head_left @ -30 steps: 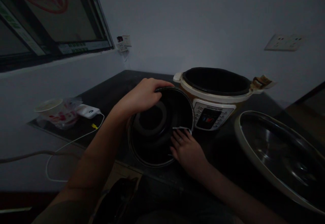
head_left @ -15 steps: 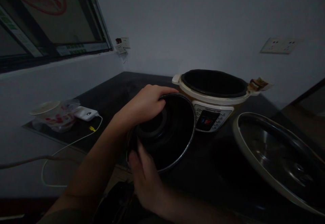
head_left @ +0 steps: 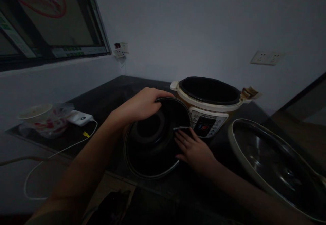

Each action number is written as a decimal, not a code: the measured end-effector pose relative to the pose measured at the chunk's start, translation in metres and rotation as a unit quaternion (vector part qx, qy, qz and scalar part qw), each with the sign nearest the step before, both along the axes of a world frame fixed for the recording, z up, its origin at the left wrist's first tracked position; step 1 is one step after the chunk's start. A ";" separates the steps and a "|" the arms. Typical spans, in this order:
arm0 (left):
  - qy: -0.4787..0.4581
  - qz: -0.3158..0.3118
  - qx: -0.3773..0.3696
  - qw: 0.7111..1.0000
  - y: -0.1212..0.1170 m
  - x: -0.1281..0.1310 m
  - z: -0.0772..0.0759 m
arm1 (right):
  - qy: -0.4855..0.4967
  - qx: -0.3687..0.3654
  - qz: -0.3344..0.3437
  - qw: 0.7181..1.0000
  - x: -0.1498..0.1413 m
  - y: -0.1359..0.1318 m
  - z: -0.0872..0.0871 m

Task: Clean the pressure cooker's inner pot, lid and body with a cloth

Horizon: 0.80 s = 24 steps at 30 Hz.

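A dark round cooker part (head_left: 152, 141), like an inner lid with a raised ring in its middle, is tilted on the black counter (head_left: 119, 89). My left hand (head_left: 141, 104) grips its upper rim with the fingers curled over the edge. My right hand (head_left: 195, 148) lies against the right inner side, fingers stretched flat and pressing a small pale cloth or wipe (head_left: 181, 128) to the surface. Just behind stands an electric pressure cooker (head_left: 207, 107), open, with a button panel facing me.
A large glass-and-metal lid (head_left: 275, 163) lies on the counter at the right. At the left are a paper bowl in a plastic bag (head_left: 42, 118), a white charger (head_left: 79, 117) and its cable (head_left: 58, 150). Wall sockets (head_left: 266, 57) are on the far wall.
My right hand went from the part's right inner side round to its near left edge, then came back to the right inner side with the cloth. My left hand kept its grip.
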<state>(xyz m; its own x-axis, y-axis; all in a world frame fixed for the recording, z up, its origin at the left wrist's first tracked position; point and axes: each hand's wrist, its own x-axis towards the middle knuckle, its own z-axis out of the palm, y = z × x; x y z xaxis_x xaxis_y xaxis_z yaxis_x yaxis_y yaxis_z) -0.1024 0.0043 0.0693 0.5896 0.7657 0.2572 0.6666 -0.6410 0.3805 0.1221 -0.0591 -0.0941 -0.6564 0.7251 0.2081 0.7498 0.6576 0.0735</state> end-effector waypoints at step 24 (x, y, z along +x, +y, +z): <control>0.035 -0.159 -0.018 0.986 -0.009 0.020 0.014 | -0.154 0.090 0.123 0.976 0.012 -0.012 -0.005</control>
<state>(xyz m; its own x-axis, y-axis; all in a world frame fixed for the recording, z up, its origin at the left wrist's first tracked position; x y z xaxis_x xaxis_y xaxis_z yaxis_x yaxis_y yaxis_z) -0.0825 -0.0045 0.0829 0.8168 0.5468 0.1841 0.4588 -0.8090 0.3674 0.1339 -0.0713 -0.0993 -0.8581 0.5066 0.0832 0.4941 0.7709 0.4020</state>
